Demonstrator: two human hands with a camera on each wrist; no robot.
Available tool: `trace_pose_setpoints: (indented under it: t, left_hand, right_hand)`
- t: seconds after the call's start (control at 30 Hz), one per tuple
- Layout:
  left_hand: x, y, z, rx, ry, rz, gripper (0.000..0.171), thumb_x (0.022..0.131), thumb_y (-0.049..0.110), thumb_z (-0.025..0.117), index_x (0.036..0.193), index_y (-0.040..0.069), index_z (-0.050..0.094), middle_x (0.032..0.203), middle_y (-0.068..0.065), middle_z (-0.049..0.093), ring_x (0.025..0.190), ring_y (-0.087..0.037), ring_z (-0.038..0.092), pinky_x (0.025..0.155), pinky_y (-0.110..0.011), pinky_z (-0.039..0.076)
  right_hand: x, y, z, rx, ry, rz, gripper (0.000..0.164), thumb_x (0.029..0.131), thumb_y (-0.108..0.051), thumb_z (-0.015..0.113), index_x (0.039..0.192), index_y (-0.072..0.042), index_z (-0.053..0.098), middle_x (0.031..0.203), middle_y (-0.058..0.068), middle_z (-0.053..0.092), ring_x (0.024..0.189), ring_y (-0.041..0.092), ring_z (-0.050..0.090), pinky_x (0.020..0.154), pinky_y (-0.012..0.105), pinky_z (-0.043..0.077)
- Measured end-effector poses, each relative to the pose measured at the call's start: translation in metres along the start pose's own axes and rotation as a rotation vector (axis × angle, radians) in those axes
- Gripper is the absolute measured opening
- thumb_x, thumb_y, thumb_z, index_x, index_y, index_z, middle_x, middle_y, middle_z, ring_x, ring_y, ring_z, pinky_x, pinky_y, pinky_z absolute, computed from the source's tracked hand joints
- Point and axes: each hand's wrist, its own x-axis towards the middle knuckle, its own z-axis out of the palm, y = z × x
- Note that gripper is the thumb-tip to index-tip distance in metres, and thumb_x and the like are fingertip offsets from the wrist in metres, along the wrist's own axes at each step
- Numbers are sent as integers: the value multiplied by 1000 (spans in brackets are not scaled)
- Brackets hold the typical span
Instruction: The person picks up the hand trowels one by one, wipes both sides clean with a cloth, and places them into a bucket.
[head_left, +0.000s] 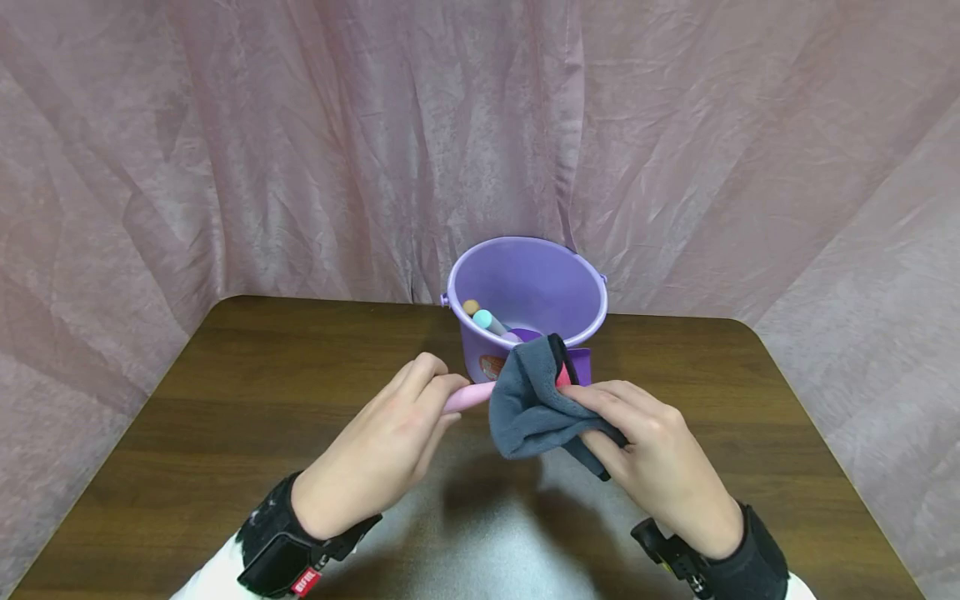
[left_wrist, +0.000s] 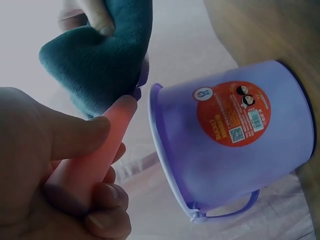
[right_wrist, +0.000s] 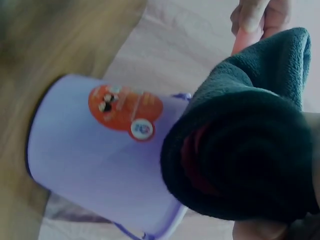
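My left hand (head_left: 393, 433) grips the pink handle (head_left: 467, 398) of a tool, thumb along its top in the left wrist view. A grey-blue cloth (head_left: 528, 408) with dark edging is wrapped over the tool's middle, and my right hand (head_left: 637, 433) pinches it from the right. Some red-pink (right_wrist: 192, 165) shows inside the cloth's fold in the right wrist view. Beyond the cloth a flat purple part (head_left: 581, 365) sticks out, in line with the handle; the cloth hides the rest, so I cannot tell the tool's kind.
Just behind my hands a light purple bucket (head_left: 528, 267) with an orange-red label (left_wrist: 235, 115) stands upright on the brown wooden table (head_left: 300, 358). Inside lie a mint-tipped stick (head_left: 486, 320), a tan-ended piece (head_left: 471, 307) and something purple. A pinkish curtain (head_left: 375, 150) hangs behind the table.
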Motion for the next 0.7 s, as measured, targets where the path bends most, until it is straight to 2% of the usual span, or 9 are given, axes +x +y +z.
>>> trace_pose_setpoints:
  t: [0.13,0.23,0.33,0.47,0.7]
  left_hand:
    - [0,-2,-3,10,4,17,25,98,1,74,120,3,63,109,-2,51,99,-18,53,84,-32,49]
    - [0,-3,-5,19,3,16,24,98,1,73,120,4,63,110,-1,51,98,-18,52,85,-32,49]
    - [0,-3,-5,24,-4,-2,21,100,5,72,120,5,63,107,-1,50,95,-17,51,82,-31,49]
    - [-1,-2,-5,34,-19,-33,20,102,8,71,121,5,65,106,-1,49,93,-16,50,80,-30,49]
    - [0,-1,-5,53,-15,-12,18,101,7,72,117,4,64,105,-1,50,92,-17,51,80,-30,48]
  right_hand:
    - [0,1,-7,-76,-5,7,54,78,8,82,128,-11,76,113,2,74,97,20,71,90,21,54]
    - [0,3,-12,-167,-12,1,55,77,7,81,128,-13,77,111,0,74,97,20,70,84,29,55]
    - [-1,4,-16,-250,-33,-1,48,83,2,77,128,-15,77,110,0,73,97,19,69,81,35,56]
    - [-1,6,-20,-317,-53,-2,39,91,-6,68,127,-15,77,108,1,72,95,20,67,78,38,56]
    - [-1,6,-26,-424,-57,-43,37,93,-6,59,124,-14,78,105,3,71,87,23,64,69,39,54]
